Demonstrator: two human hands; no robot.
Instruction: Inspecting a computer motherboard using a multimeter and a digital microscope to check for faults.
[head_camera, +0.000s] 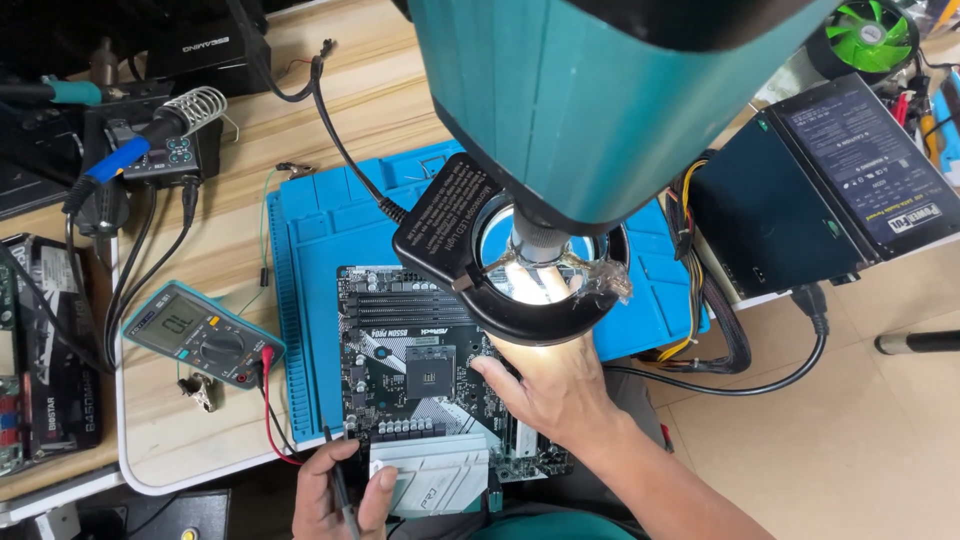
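step: probing motherboard (420, 370) under ring light (545, 270) | left hand (335, 495) pinched black probe (338, 480) | right hand (555, 385) flat on board, holding nothing | next: likely needs steady tip placement

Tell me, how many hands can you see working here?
2. The left hand is at the bottom edge, holding a thin black probe. The right hand rests on the motherboard, fingers reaching under the lit ring light.

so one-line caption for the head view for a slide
Right hand rests on a motherboard under a microscope ring light; left hand holds a thin probe beside a multimeter.
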